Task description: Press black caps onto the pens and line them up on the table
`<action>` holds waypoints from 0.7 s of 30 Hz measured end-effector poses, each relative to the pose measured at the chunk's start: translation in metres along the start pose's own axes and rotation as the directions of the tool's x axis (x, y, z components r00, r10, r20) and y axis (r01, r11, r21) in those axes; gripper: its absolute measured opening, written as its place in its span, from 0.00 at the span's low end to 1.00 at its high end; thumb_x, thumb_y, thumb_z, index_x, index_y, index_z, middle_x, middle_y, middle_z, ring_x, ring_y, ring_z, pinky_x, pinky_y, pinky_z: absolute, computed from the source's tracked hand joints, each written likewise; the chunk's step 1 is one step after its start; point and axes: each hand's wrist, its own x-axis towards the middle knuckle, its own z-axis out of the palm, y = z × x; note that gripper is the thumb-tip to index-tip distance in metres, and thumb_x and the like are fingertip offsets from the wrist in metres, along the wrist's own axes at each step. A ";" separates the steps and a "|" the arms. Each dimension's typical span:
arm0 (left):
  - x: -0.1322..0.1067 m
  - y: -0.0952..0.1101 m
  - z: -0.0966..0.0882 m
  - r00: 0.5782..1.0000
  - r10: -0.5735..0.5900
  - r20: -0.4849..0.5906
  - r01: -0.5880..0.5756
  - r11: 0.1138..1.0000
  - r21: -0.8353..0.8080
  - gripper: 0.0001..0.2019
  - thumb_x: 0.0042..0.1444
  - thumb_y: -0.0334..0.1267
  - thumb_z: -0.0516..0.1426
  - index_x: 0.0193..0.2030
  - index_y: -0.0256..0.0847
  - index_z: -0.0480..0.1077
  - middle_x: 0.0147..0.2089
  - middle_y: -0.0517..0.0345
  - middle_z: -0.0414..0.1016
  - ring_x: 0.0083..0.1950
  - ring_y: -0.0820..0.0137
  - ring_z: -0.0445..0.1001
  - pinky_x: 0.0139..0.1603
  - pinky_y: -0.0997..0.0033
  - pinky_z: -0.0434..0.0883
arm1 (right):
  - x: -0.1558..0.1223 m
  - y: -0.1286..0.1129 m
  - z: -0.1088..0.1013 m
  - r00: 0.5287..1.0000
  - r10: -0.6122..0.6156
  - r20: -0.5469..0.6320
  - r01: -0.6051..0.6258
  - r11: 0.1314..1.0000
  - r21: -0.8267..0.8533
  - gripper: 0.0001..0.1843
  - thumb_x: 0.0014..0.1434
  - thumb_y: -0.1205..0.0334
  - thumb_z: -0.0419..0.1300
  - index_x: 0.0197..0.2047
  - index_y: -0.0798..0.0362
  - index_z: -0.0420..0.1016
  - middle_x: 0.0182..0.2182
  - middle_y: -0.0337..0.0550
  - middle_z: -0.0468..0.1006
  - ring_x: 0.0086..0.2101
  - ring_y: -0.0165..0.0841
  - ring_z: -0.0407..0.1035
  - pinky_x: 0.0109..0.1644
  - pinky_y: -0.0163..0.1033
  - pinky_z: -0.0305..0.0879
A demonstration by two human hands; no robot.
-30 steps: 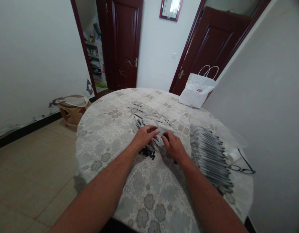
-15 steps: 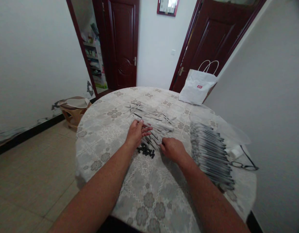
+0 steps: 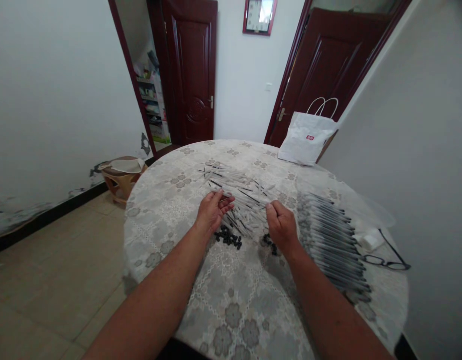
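Here, both of your hands were at the near edge of the loose pile of tubes (image 3: 241, 192) in the middle of the counter (image 3: 231, 305). Your left hand (image 3: 212, 214) lay half open with its fingertips on the tubes at the pile's near-left edge; whether it pinched one could not be told. Your right hand (image 3: 281, 227) was curled nearly closed just right of the pile, its back toward the camera, so anything inside it was hidden. Black caps (image 3: 229, 238) lay scattered between the two hands, touching the pile. A tidy row of pens (image 3: 334, 237) lay to the right, near the right hand but apart from it. Judged from this, the step in hand was picking single parts from the pile. Because the tubes lay crossed, lifting one cleanly would have called for a fine fingertip pinch on a free end.
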 end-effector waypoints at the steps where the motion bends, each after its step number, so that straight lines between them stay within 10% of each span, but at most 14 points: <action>1: 0.000 0.000 0.000 1.000 0.000 -0.006 0.000 1.000 -0.008 0.14 0.58 0.45 0.66 0.38 0.38 0.68 0.39 0.52 0.80 0.37 0.67 0.82 0.36 0.68 0.79 | -0.001 0.002 0.001 1.000 0.013 0.020 -0.014 0.998 0.064 0.21 0.69 0.52 0.48 0.24 0.48 0.54 0.20 0.32 0.57 0.24 0.30 0.55 0.31 0.36 0.51; 21: -0.002 0.001 0.002 0.999 -0.041 0.019 0.042 0.998 -0.052 0.15 0.56 0.45 0.67 0.38 0.38 0.68 0.39 0.53 0.80 0.36 0.69 0.81 0.36 0.69 0.79 | -0.004 0.012 0.008 0.989 0.058 0.136 -0.093 0.958 0.270 0.22 0.68 0.50 0.51 0.23 0.48 0.60 0.19 0.33 0.62 0.24 0.30 0.56 0.30 0.35 0.54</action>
